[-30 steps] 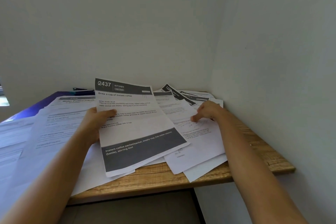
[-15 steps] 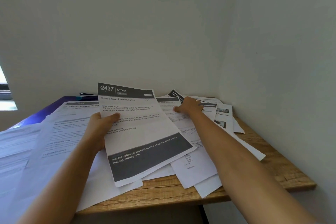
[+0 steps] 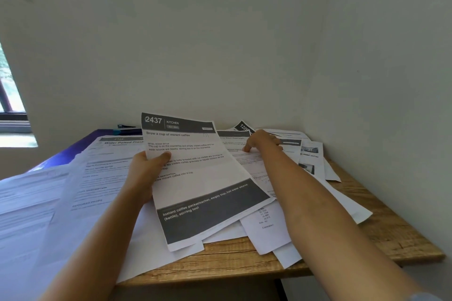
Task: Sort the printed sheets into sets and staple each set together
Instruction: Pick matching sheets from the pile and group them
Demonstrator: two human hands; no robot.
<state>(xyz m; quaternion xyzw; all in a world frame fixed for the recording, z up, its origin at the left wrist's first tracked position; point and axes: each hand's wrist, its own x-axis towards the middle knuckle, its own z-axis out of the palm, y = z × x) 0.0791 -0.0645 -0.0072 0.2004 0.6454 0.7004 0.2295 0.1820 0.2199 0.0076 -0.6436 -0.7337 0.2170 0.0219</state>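
My left hand [image 3: 144, 173] grips a printed sheet [image 3: 198, 178] headed "2437 KITCHEN, Brew a cup of instant coffee" by its left edge, thumb on top, and holds it tilted above the pile. My right hand [image 3: 261, 142] reaches to the far right of the table and rests its curled fingertips on a loose sheet [image 3: 247, 159] in the heap of overlapping printed sheets [image 3: 310, 154]. A sheet titled "Water Potted Plant" [image 3: 105, 166] lies flat to the left. No stapler is in view.
The wooden table [image 3: 367, 227] stands in a room corner, with a wall close on the right and behind. A purple surface [image 3: 73, 151] shows under the left papers. A dark pen-like item [image 3: 126, 126] lies at the back. Several sheets overhang the front edge.
My right hand has moved from the near middle of the pile to its far right part. My left hand keeps holding the same sheet in nearly the same place.
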